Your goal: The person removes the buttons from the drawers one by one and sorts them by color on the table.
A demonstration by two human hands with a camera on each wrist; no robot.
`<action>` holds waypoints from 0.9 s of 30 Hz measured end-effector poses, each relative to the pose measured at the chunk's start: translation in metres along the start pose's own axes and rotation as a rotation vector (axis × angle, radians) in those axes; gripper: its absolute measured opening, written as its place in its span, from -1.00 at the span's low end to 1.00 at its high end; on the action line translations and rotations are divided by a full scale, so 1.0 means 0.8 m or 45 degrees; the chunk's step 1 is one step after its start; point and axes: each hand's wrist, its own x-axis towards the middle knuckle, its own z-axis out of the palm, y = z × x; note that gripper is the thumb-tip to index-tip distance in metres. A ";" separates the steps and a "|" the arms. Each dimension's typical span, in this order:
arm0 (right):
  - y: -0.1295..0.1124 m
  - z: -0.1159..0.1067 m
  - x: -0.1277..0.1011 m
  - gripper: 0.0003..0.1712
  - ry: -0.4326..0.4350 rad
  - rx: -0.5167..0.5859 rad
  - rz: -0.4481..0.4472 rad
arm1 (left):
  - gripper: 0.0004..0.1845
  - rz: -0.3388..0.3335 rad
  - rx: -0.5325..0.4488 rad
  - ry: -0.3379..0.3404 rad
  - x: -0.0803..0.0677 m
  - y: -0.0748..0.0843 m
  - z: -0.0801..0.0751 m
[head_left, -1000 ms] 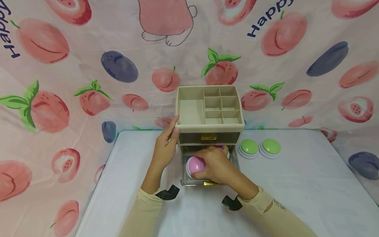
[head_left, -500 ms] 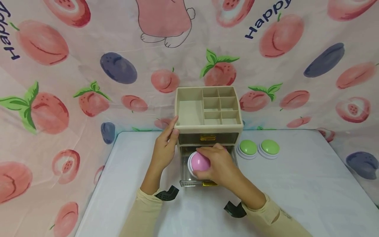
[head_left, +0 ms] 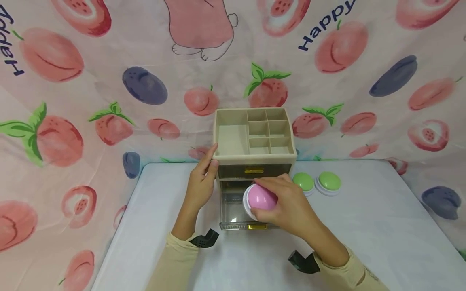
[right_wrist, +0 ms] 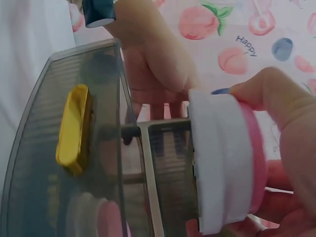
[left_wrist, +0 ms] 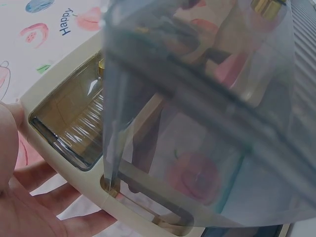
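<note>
A pink push button (head_left: 263,197) with a white base is gripped between the thumb and fingers of my right hand (head_left: 293,206). It is tilted above the pulled-out clear drawer (head_left: 231,226) of a beige desktop organizer (head_left: 229,157). In the right wrist view the white base (right_wrist: 217,163) faces the drawer's gold handle (right_wrist: 74,128). A pink and white shape (right_wrist: 106,217) shows in the drawer front; I cannot tell if it is a reflection. My left hand (head_left: 200,182) rests on the organizer's left side, its fingers extended along it.
Two green push buttons with white bases, a near one (head_left: 303,182) and a farther-right one (head_left: 329,181), stand right of the organizer on the white table (head_left: 364,226). The upper drawer (head_left: 240,171) is closed. A fruit-print cloth (head_left: 153,40) hangs behind.
My right hand has lifted the pink button from the drawer floor and moved it to the right, tilting it. The left hand stays in place on the organizer.
</note>
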 end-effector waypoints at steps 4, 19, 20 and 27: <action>0.007 -0.014 -0.011 -0.30 0.056 0.005 -0.002 | -0.49 0.031 0.002 -0.001 0.003 -0.019 0.004; 0.052 -0.048 -0.048 -0.28 0.212 -0.025 0.005 | -0.49 -0.046 0.007 -0.010 -0.006 0.019 -0.002; 0.055 -0.050 -0.051 -0.28 0.228 -0.045 0.012 | -0.49 -0.047 0.007 -0.010 -0.007 0.021 -0.002; 0.086 -0.059 -0.063 -0.29 0.377 -0.161 0.153 | -0.50 -0.033 0.017 0.005 -0.006 0.020 -0.002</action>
